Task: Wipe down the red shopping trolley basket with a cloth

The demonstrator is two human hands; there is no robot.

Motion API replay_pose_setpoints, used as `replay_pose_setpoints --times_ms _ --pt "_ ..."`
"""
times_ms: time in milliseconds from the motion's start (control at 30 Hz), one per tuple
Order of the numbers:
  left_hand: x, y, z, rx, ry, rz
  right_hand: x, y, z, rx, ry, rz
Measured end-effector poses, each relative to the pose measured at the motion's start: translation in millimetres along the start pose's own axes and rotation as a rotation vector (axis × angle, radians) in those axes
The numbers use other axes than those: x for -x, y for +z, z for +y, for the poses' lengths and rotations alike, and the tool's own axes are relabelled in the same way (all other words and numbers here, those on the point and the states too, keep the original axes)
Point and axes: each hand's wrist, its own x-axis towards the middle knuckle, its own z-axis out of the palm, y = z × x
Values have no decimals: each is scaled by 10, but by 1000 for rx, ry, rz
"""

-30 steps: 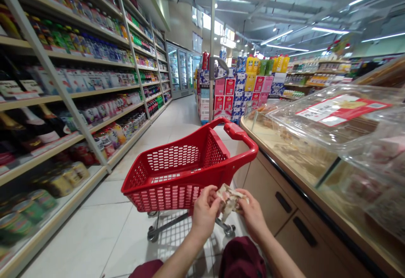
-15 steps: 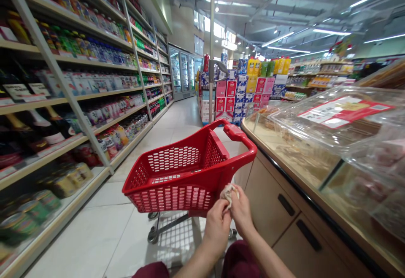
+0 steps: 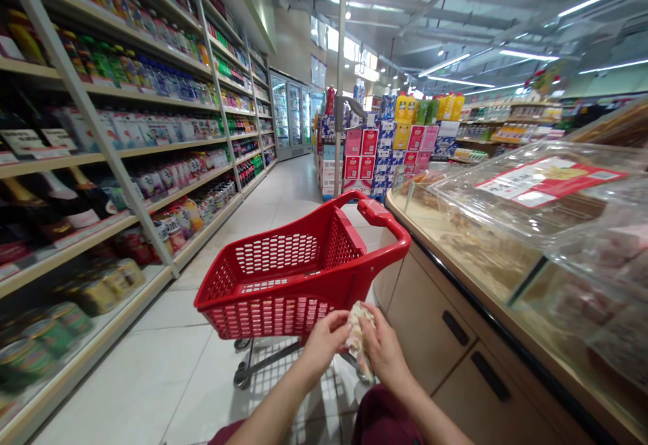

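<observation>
Shelving unit (image 3: 75, 250), along the left side, stocked with rows of bottles and cans; desk (image 3: 428, 313), at right, with pale wooden doors, two dark handles (image 3: 491, 376) and a black edge strip; stack of cartons (image 3: 360, 154), farther back, in red, pink, blue and white; shopping cart (image 3: 324, 291), red plastic with perforated sides, on the tiled floor beside the desk; clear plastic container (image 3: 526, 210), on the desk, with a red-and-white label; maroon trouser leg (image 3: 387, 418), at the bottom edge; pair of hands, in front of the cart's near side; right hand (image 3: 383, 349), pinching the wad between thumb and fingers; left hand (image 3: 324, 344), fingers curled, tips at the wad's left edge, grip impossible to tell; crumpled pale wad (image 3: 357, 338), between both hands, above the floor, material unclear.
</observation>
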Motion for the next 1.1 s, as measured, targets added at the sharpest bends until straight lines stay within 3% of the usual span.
replay_pose_setpoints --times_ms 100,200,300,367,500,567,633,700,800,933,1033,1100 --pt "29 56 -40 112 -9 -63 -8 2 -15 26 41 -51" --pt "2 48 -75 149 57 26 -2 5 -24 -169 51 -138" --pt "-25 24 -69 124 66 34 14 12 -45 -361 77 -255" --pt "-25 26 -46 33 60 28 22 15 -67 -328 96 -315" --pt "-39 -29 46 -171 123 -3 -73 -82 -156 -29 73 -392" --pt "-82 -182 130 -306 231 72 -257 -259 -239 166 -45 -232" --pt "-141 -440 225 -545 414 278 -541 -520 -339 379 -237 115" --pt "-198 -745 298 -867 550 506 -859 -788 -427 547 -519 450" --pt "-252 -1109 314 -1262 482 584 -1184 -978 -466 795 -744 627" --pt "-294 -1268 234 -1367 434 497 -1105 -710 -276 858 -923 468" --pt "-320 -1268 199 -1382 452 480 -853 -469 -49 841 -952 264" --pt "-332 -1267 193 -1386 462 476 -763 -451 24 869 -943 150"
